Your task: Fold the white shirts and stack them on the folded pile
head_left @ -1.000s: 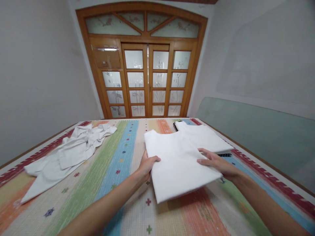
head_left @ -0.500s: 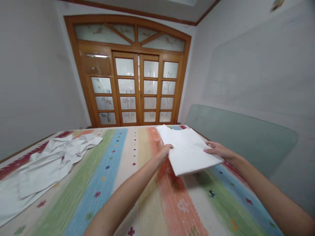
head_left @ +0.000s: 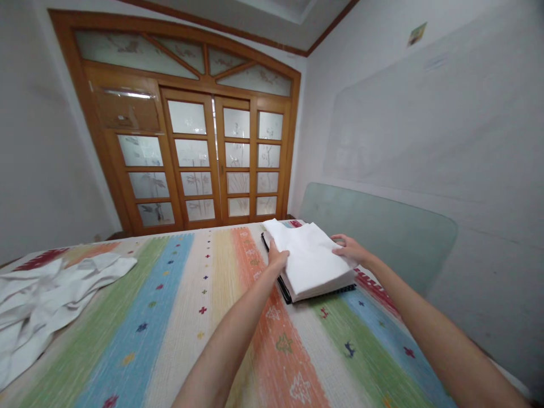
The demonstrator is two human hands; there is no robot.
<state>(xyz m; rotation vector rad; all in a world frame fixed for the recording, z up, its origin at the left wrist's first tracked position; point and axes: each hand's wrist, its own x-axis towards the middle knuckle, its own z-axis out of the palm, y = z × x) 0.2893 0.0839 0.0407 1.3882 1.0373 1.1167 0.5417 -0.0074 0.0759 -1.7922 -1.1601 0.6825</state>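
A folded white garment, likely a shirt with its neckline at the far end, lies flat on top of a thin black item with small pale dots. Only the dark item's edges show, at the left and near sides. My left hand grips the garment's left edge, thumb on top and fingers hidden under it. On the opposite edge, my right hand pinches the cloth between thumb and fingers. A second white garment lies loose and crumpled on the bed at the left.
A striped, multicoloured bedspread covers the bed beneath everything. Along the right side stands a pale green headboard against the wall. Wooden doors with glass panes fill the far wall.
Both hands have lowered the folded white garment onto the black item, whose edges now show. My view has turned a little to the right.
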